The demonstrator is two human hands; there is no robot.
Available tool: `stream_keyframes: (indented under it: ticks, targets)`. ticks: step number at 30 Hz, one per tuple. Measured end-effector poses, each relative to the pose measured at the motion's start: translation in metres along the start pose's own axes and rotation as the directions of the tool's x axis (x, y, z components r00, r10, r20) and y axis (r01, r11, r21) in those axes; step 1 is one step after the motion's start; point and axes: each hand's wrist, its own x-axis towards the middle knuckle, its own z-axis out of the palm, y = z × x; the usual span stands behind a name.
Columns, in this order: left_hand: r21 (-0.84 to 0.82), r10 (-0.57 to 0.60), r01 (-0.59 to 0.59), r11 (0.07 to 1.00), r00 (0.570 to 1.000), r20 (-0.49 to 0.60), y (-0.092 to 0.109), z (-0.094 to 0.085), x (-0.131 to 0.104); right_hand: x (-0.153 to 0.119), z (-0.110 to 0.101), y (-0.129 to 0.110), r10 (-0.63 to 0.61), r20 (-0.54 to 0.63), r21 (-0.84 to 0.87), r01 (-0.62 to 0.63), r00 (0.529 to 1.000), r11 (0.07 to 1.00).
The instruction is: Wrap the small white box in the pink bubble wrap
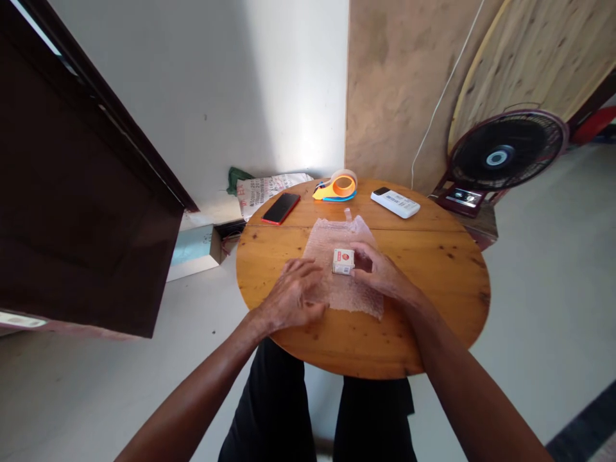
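A small white box (343, 261) with red print lies on a sheet of pinkish bubble wrap (353, 301) on the round wooden table. My right hand (380, 273) holds the box at its right side, a finger at the back corner and the thumb at the front one. To the left, my left hand (296, 295) is over the left edge of the bubble wrap, its fingers apart and nothing in them. A gap separates it from the box. Beyond the wrap's far edge a short clear strip (348, 214), perhaps tape, lies on the wood.
Along the table's (443, 282) far side lie a phone (282, 208) with a red edge, an orange tape dispenser (337, 186) and a white device (395, 203). Behind the table are a printed sack (269, 192) and the wall. A fan (505, 154) stands at the right.
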Motion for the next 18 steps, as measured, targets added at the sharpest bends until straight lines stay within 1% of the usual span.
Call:
stream_keyframes:
  ticks: [2,4,6,8,12,14,18]
  targets:
    - [0.083,0.032,-0.038,0.996,0.997,0.077,0.013,-0.005,-0.006,0.000,0.000,0.001,0.006,0.001,-0.008,-0.006,1.000,1.000]
    - [0.150,0.035,-0.054,0.987,0.991,0.127,0.023,-0.005,-0.007,0.000,0.000,0.003,0.010,-0.013,-0.060,-0.011,1.000,0.998]
    - [0.210,0.023,-0.053,0.976,0.989,0.144,0.030,-0.001,-0.004,-0.001,-0.001,0.004,0.005,-0.021,-0.105,-0.007,1.000,0.994]
    - [0.270,0.016,-0.059,0.961,0.987,0.157,0.033,0.007,0.000,-0.001,-0.001,0.006,-0.008,-0.021,-0.106,0.006,1.000,0.994]
    - [0.371,0.048,-0.120,0.921,0.979,0.199,0.036,0.021,0.008,-0.001,-0.002,0.009,0.001,-0.034,-0.107,-0.004,0.999,0.994]
    - [0.378,0.058,-0.122,0.918,0.983,0.176,0.037,0.023,0.009,-0.001,-0.002,0.010,-0.002,-0.046,-0.118,-0.003,0.999,0.993]
    - [0.282,0.021,-0.032,0.959,0.999,0.041,0.039,0.019,0.012,-0.001,-0.001,0.009,-0.041,-0.051,-0.115,0.035,0.998,0.993]
